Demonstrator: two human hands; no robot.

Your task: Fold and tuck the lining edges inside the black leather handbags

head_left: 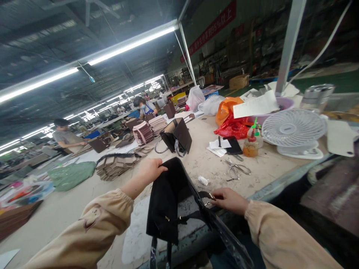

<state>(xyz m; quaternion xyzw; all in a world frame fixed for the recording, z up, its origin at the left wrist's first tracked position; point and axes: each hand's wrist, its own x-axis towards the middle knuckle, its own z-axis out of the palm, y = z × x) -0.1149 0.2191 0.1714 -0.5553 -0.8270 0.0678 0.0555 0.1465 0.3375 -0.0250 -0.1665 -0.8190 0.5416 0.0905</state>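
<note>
Large factory hall under long strip lights, with a long pale desk running away to the left. At the near edge of that desk, a black bag, upright and partly hanging over the edge, clear plastic film trailing from its lower side. Left hand closed over the bag's top rim, fingers curled around it. Right hand at the bag's right side, thumb and fingers pinching a strap close to a small metal ring.

Judged as a mid-handling step: bag steadied at the top, strap fitting worked at the side. Any next move probably calling for a firm hold on the rim and a fine grip near the ring, with care not to snag the film.

Just beyond the right hand, scissors and a small white scrap, near the bag but not touching it; scissors the likeliest thing in the way of a forward reach. Farther back, a phone on loose papers, a glue bottle, a red plastic bag and a white fan. Mid-desk, a brown bag standing open, beside stacks of cut pieces. Green plastic bag to the left. Two other people at work far along the desk, well apart from the hands.
</note>
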